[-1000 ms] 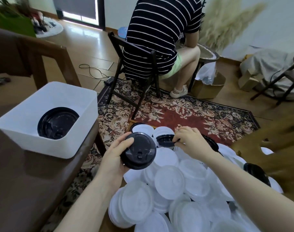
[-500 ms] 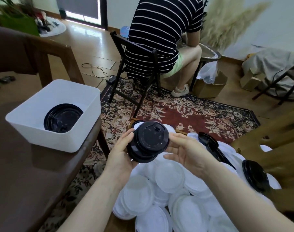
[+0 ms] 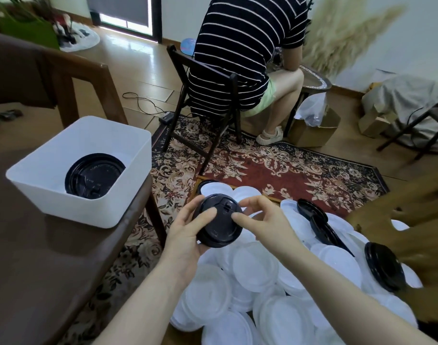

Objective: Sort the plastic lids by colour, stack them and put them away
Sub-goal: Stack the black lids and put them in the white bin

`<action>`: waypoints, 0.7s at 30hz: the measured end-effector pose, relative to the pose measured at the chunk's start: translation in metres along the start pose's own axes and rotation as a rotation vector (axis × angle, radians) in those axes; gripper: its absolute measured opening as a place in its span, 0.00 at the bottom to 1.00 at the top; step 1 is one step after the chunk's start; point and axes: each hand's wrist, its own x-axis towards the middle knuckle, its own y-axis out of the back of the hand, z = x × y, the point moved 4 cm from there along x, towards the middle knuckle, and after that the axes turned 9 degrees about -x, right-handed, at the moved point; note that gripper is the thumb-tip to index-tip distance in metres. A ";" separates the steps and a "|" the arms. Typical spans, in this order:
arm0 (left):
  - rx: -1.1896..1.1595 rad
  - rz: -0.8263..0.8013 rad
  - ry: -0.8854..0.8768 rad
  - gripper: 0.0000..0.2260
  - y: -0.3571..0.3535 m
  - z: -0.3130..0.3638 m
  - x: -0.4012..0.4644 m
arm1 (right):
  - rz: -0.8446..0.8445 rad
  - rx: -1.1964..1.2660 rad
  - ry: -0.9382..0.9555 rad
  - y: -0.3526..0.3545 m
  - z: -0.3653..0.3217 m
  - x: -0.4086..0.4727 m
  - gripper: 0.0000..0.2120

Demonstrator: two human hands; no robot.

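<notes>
My left hand grips a small stack of black lids from the left, thumb on top. My right hand pinches the stack's right edge with thumb and fingers. Both hold it above a big heap of white lids on a low surface. More black lids lie in the heap: a tilted group to the right and one stack further right. A white bin on the brown table at left holds a stack of black lids.
The brown table fills the left. Behind it stands a wooden chair. A person in a striped shirt sits on a dark folding chair on a patterned rug. A wooden chair back stands at right.
My right hand picked a black lid out of the heap and brought it onto the stack in my left hand. Both hands now hold the stack together.
</notes>
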 end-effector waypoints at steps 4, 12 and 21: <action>-0.073 0.125 -0.061 0.20 0.014 0.008 0.016 | 0.066 -0.085 0.130 0.008 -0.004 0.036 0.04; -0.215 0.214 -0.068 0.23 0.044 0.022 0.043 | -0.197 -0.677 0.258 -0.027 0.011 0.140 0.07; -0.254 0.201 -0.034 0.20 0.050 0.025 0.046 | -0.213 -0.870 0.185 -0.069 0.013 0.177 0.17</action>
